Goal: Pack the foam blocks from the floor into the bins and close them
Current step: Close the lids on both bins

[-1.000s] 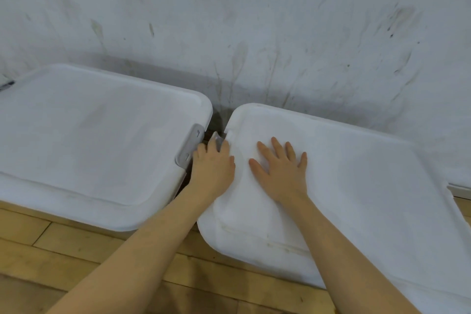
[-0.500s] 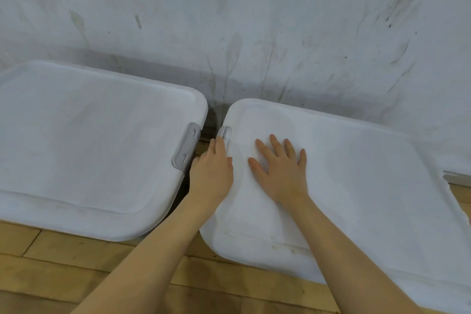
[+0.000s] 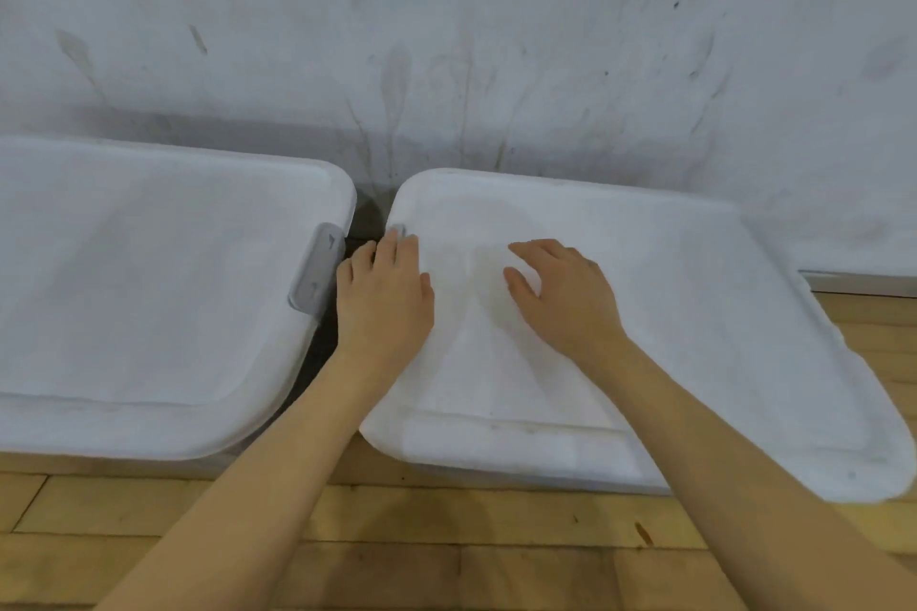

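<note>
Left hand (image 3: 384, 295) lies on left edge of right lid (image 3: 670, 313), fingers straight, tips at its grey latch (image 3: 398, 230), just far of hand. Right hand (image 3: 565, 298) on same lid, fingers loosely bent, holding nothing. Latch long axis: near-far. Left hand nearer latch.
2 bins: left bin (image 3: 149, 293) lidded, latch (image 3: 317, 270) down; contents hidden. No foam blocks visible on floor (image 3: 446, 536).

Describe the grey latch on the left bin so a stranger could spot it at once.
Two white bins sit side by side against the scuffed wall. On the left bin's lid, look at the edge facing the other bin. The grey latch there is the only fully visible grey piece.
</note>
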{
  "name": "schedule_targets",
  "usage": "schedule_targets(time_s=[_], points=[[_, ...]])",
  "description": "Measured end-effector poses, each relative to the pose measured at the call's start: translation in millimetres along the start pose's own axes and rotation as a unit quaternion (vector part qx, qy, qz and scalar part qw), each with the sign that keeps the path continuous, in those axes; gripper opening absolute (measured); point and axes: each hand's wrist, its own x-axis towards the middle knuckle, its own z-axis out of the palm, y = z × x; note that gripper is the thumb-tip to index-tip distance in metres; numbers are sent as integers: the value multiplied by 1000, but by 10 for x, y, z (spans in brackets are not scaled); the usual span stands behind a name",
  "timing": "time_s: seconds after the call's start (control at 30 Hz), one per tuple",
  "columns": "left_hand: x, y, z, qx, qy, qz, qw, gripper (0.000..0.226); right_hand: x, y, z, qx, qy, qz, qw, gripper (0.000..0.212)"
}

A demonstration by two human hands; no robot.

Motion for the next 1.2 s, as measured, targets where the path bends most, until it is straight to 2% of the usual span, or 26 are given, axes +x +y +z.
schedule_targets(time_s=[0.2, 0.27, 0.37, 0.5, 0.57, 0.63, 0.67, 0.73, 0.77, 0.83, 0.9, 1.0, 1.07, 1.13, 1.2], points=[[-17, 1209, -15, -127, 1, 130, 983, 35, -392, 929, -611, -13, 111, 62, 992, 35], [-6, 1682, 105, -148, -28, 153, 977, 35, -475, 1371, -731, -11, 134, 103, 986, 34], [23, 2301, 418, -144, -68, 190, 969, 33, -572, 2023, -821, 12, 111, 191, 975, 36], [88, 2862, 802, -118, -103, 206, 966, 35, -681, 2701, -851, 49, 61, 257, 963, 41], [115, 3061, 981, -93, -125, 208, 966, 39, -683, 2900, -829, 70, 20, 296, 952, 50], [112, 3195, 1133, -60, -153, 210, 964, 49, -655, 2986, -816, 71, -38, 332, 940, 61], [95, 3228, 1185, -39, -154, 213, 964, 57, -651, 3008, -814, 89, -59, 339, 935, 58], [79, 3245, 1237, -11, -147, 220, 964, 77, -645, 3018, -818, 185, -78, 342, 918, 35], [80, 3237, 1250, -4, -148, 219, 964, 81, -642, 3008, -829, 211, -77, 336, 915, 33], [90, 3220, 1253, 2, -153, 214, 965, 75, -650, 3007, -817, 203, -67, 319, 923, 36], [89, 3215, 1238, 0, -159, 211, 965, 61, -657, 2990, -789, 185, -26, 315, 931, 44], [84, 3214, 1196, -18, -164, 213, 963, 52, -673, 2936, -790, 103, 32, 304, 946, 51], [112, 3198, 1149, -49, -182, 214, 958, 51, -704, 2855, -809, 62, 57, 285, 955, 48], [139, 3156, 1091, -78, -201, 214, 953, 50, -758, 2777, -784, 29, 61, 260, 963, 45], [101, 3093, 1040, -59, -195, 214, 955, 50, -807, 2725, -768, 43, 46, 266, 962, 47]])
